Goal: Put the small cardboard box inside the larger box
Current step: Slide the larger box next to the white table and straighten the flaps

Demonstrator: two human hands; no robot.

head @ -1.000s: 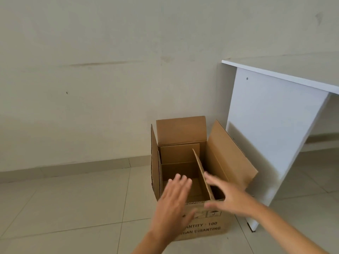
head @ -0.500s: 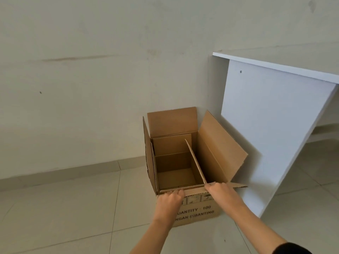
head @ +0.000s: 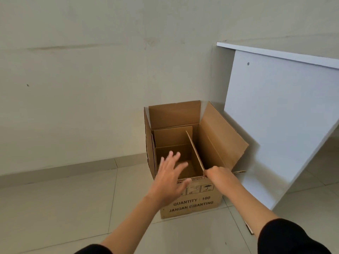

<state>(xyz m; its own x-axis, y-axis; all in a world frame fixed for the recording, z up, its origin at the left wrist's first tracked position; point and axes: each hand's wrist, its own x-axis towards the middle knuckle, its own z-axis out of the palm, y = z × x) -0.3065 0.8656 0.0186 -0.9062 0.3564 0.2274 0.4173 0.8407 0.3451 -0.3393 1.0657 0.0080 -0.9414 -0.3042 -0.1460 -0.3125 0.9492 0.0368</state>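
Note:
The larger cardboard box [head: 197,205] stands on the tiled floor with its flaps open; its front wall reads "QUANTITY : 100". The small cardboard box [head: 173,136] sits inside it, against the left side, its own flaps standing up and its inside bare. My left hand [head: 170,177] hovers over the near rim with fingers spread, holding nothing and slightly blurred. My right hand [head: 218,174] is closed on the larger box's front flap at the near right of the rim.
A white desk side panel [head: 275,116] stands right next to the box, and the larger box's right flap [head: 222,139] leans towards it. A plain wall [head: 82,88] runs close behind the box. Tiled floor [head: 64,208] lies to the left and front.
My left hand has let go of the near rim and lifted with its fingers spread. My right hand stays on the front flap. The view has shifted slightly.

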